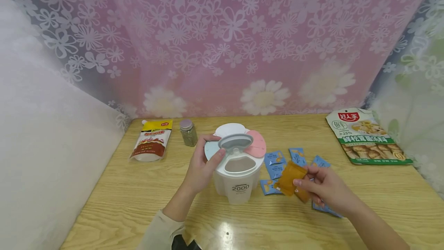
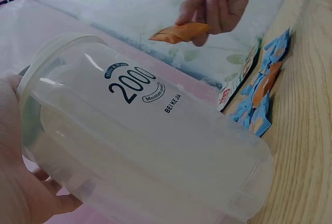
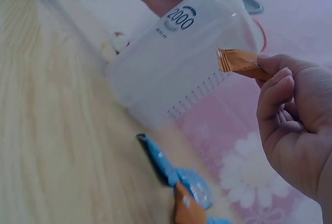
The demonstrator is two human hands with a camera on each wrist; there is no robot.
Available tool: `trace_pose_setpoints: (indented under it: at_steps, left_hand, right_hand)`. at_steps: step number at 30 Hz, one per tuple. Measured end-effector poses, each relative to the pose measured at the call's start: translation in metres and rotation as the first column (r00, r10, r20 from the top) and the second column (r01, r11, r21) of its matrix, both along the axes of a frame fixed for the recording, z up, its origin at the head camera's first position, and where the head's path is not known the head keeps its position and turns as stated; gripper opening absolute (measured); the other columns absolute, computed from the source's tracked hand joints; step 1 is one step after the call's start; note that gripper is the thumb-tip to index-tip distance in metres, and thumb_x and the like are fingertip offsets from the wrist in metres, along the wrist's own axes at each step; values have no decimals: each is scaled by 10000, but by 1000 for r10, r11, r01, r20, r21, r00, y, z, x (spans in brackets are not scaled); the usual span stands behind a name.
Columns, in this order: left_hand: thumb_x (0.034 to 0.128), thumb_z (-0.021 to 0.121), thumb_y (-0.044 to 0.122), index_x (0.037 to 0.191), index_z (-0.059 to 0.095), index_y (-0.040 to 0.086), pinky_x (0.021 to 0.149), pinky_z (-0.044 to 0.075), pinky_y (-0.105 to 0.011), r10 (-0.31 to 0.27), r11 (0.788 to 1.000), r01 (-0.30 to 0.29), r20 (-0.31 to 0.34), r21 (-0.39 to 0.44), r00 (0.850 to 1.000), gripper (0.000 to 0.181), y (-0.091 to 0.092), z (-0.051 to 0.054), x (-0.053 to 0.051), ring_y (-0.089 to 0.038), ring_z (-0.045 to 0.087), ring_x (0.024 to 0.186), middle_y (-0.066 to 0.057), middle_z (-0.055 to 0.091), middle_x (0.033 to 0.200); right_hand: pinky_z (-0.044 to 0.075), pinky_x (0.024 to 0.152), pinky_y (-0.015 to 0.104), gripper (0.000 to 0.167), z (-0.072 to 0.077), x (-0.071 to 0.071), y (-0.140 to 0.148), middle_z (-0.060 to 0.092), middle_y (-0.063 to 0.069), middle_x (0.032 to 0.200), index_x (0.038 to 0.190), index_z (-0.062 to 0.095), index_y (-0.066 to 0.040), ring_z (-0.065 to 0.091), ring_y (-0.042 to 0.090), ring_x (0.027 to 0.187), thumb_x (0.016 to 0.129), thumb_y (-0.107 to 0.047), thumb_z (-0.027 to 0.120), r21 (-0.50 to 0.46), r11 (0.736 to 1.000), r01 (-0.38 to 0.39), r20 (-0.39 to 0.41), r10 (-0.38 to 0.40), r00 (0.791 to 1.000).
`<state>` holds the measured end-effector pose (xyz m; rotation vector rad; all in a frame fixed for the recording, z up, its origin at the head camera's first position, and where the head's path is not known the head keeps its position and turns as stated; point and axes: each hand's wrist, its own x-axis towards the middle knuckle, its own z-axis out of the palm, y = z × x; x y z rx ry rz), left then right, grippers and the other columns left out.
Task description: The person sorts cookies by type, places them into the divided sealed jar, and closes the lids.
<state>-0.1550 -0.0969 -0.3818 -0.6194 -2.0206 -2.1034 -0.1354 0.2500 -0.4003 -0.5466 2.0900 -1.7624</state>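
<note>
My left hand (image 1: 204, 165) grips the side of a translucent canister (image 1: 237, 190) marked 2000, its thumb by a raised grey flap (image 1: 236, 141) over an opening in the lid. My right hand (image 1: 327, 188) pinches an orange packet (image 1: 290, 178) to the right of the canister, not touching it. In the right wrist view the packet (image 3: 241, 63) sticks out from thumb and fingertips. Several blue packets (image 1: 276, 169) lie on the table under and around it, with another orange packet (image 1: 302, 194) among them.
On the wooden table (image 1: 138, 203), a red and yellow pouch (image 1: 151, 141) and a small jar (image 1: 189, 132) with a purple cap stand at the back left. A green and white bag (image 1: 369, 136) lies at the back right. A flowered cloth (image 1: 222, 49) hangs behind.
</note>
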Motion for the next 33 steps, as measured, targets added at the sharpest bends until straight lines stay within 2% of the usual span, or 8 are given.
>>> trace_pose_setpoints:
  at_steps: [3,9,13,16,23,27,29,33]
  left_hand:
    - [970,566,71,1275,398,-40,811,560,-239,-5,1000,5,-7,2,1000,365,0,-1,0,-93,595,1031,-145,523,1228]
    - [973,565,79,1274,398,-33,804,564,-241,-5,1000,5,-4,-9,1000,363,2,-2,0,-93,598,1027,-182,525,1225]
    - [968,568,75,1274,408,-23,808,560,-241,16,1000,-16,-6,-27,1000,359,1,-1,0,-100,598,1025,-199,527,1235]
    - [967,569,73,1275,411,-23,818,556,-239,25,999,-25,-6,-34,1000,360,1,0,0,-103,595,1032,-203,524,1244]
    - [965,569,68,1272,412,-27,819,556,-239,25,999,-25,-2,-27,1000,357,0,1,0,-104,592,1035,-191,523,1238]
    - [967,570,67,1272,412,-24,820,557,-237,19,1000,-19,3,-24,1000,355,0,1,1,-106,590,1045,-190,518,1245]
    - [969,569,68,1273,410,-22,822,558,-236,15,1000,-15,5,-24,1000,354,0,1,1,-108,591,1048,-195,518,1249]
    - [972,571,73,1275,408,-22,821,564,-240,15,1000,-15,7,-24,1000,357,-1,1,1,-110,598,1039,-203,517,1251]
  right_hand:
    - [293,347,440,145,9,-2,-5,461,-55,598,1117,632,-77,313,294,438,1011,-36,541,-27,1000,-5,-60,4,998]
    - [277,336,394,230,29,-5,-12,430,42,591,1143,640,-73,325,275,432,997,50,512,-101,994,-33,-167,16,986]
    - [264,340,397,204,45,-9,-22,431,36,589,1099,623,-35,304,264,420,992,82,495,-167,984,-61,-181,30,983]
    - [265,340,400,174,59,-11,-35,445,15,593,1098,621,-12,300,254,420,991,69,511,-185,982,-45,-185,10,983]
    - [329,356,355,160,83,-9,-69,503,-32,604,1123,668,-23,366,209,432,973,-59,629,-81,991,105,-240,-122,963]
    - [340,349,329,188,87,-8,-83,504,-30,616,1136,688,-24,373,187,422,954,-63,659,-62,994,89,-268,-102,958]
    - [320,343,310,175,87,-8,-89,456,-24,589,1114,708,-46,354,169,412,944,-76,677,-40,996,76,-295,-84,952]
    - [280,384,265,152,83,-10,-97,406,-30,581,1067,757,-146,317,115,451,919,-139,724,80,993,83,-416,-43,908]
